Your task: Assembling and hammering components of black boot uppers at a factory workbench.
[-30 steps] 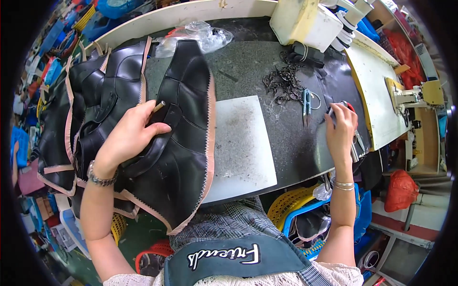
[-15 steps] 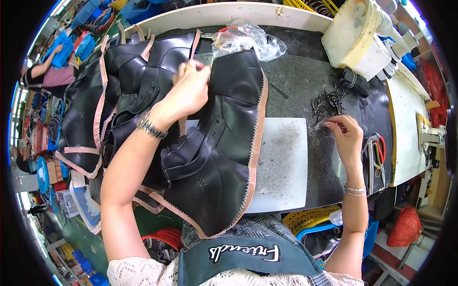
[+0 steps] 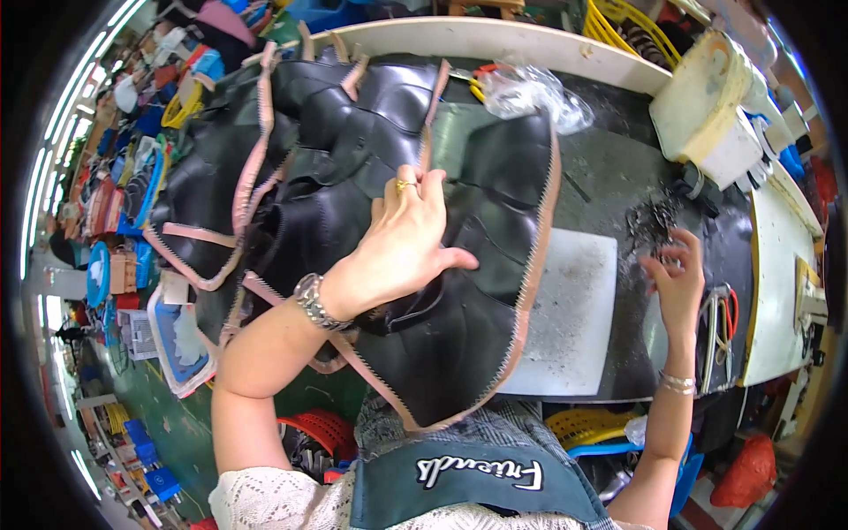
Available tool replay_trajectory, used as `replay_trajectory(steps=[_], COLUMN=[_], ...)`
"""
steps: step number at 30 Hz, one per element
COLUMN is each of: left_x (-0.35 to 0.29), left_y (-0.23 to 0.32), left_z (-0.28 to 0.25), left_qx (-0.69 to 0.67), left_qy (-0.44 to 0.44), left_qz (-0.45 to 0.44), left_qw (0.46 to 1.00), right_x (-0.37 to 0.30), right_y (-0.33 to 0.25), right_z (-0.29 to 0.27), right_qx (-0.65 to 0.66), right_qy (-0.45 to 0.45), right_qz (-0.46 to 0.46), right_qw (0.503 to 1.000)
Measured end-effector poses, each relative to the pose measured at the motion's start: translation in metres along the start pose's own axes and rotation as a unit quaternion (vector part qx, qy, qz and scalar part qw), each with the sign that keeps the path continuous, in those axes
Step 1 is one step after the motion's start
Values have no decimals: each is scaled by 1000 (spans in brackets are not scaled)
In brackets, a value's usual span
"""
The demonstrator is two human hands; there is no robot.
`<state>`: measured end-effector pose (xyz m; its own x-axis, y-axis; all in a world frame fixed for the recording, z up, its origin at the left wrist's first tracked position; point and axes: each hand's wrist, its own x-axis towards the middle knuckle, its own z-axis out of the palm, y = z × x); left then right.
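Note:
A black leather boot upper (image 3: pixel 442 371), edged with a pale pink zigzag-stitched strip, lies on the bench in front of me. My left hand (image 3: pixel 402 238) rests palm down over its left part, thumb stretched out and fingers spread, gripping nothing visible. Part of the upper is hidden under this hand. To the right, my right hand (image 3: pixel 678 278) hovers open beside a heap of small dark wiry pieces (image 3: pixel 652 215), its fingers apart and bent. Nothing shows between them. More black boot uppers (image 3: pixel 212 168) with the same pink edging overlap to the left.
A white sheet (image 3: pixel 565 309) strewn with dark specks lies on the bench. Clear plastic bag (image 3: pixel 539 93) and grimy white container (image 3: pixel 707 106) stand toward the back. Scissors with red handles (image 3: pixel 731 314) are at the right. A red basket (image 3: pixel 318 433) and yellow basket (image 3: pixel 583 428) sit below the front edge.
My left hand has come down from the upper's top edge onto its middle, its fingers spreading from a pinch. My right hand's fingers have opened near the heap. The whole view has shifted.

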<state>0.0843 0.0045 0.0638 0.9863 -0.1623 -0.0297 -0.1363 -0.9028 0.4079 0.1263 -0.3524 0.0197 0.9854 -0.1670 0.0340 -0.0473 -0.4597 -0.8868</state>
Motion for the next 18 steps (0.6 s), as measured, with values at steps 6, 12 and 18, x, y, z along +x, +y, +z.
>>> replay_trajectory(steps=[6,12,18], left_x=[0,-6,-15], left_y=[-7,2,-3], left_z=[-1,-13,-22], left_qx=[-29,-237,-501], left_qy=[-61,-112,-256], left_qz=[-38,-24,-78], left_qw=[997,965,823], right_x=[12,5,-4], right_y=[46,39,-4], right_z=[-27,-27,-13], right_qx=[-83,-48,11], right_qy=[-80,-119,-78], right_qz=[-29,-159,4], right_qw=[993,979,997])
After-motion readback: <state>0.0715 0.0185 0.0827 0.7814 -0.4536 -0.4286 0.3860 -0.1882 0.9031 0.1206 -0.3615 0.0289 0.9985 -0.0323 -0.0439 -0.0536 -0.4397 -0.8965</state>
